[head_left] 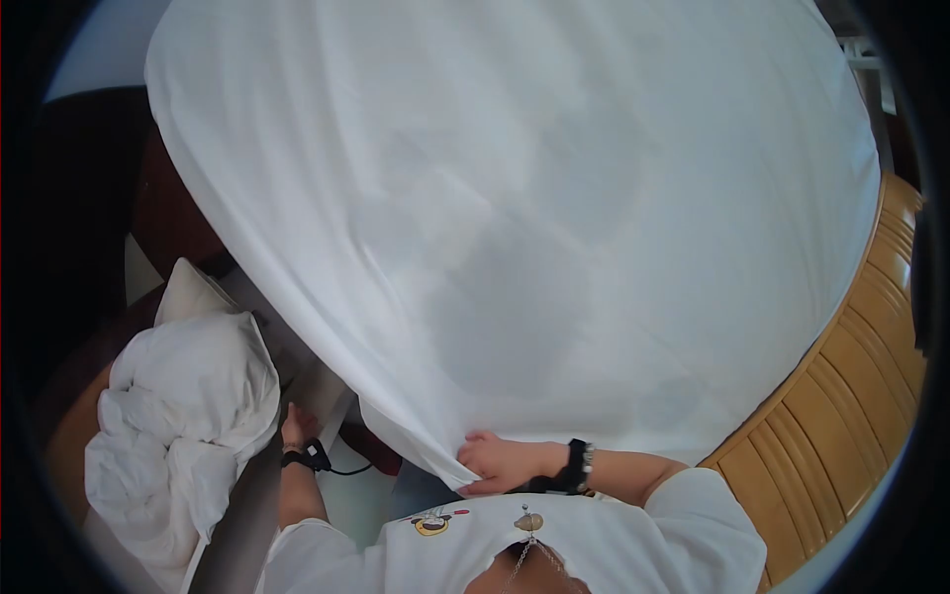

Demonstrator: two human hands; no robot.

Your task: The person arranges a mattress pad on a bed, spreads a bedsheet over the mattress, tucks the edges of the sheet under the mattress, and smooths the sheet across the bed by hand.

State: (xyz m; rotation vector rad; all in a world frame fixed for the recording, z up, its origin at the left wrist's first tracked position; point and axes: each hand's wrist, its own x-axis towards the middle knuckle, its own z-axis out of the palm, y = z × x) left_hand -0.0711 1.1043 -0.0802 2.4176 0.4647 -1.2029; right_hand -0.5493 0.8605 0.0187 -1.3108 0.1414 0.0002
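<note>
Right hand (505,462) clamped on the near edge of the white sheet (693,277), thumb toward me, fingers over the top. Grip is right at the corner fold, close to my body, so I'd say it's for control of that edge; creases run up and away from it. Sheet covers most of the view, reads as lying over a bed. Left hand (297,426) is off the sheet, beside its left edge; fingers partly hidden, can't tell if they're apart or together. Black cable (346,472) trails off that wrist, possible snag. White bedding pile (188,396) just left of that arm, likely parked there to leave the sheet free; crowds my elbow room. Tan padded headboard (841,396) walls off the right side.
</note>
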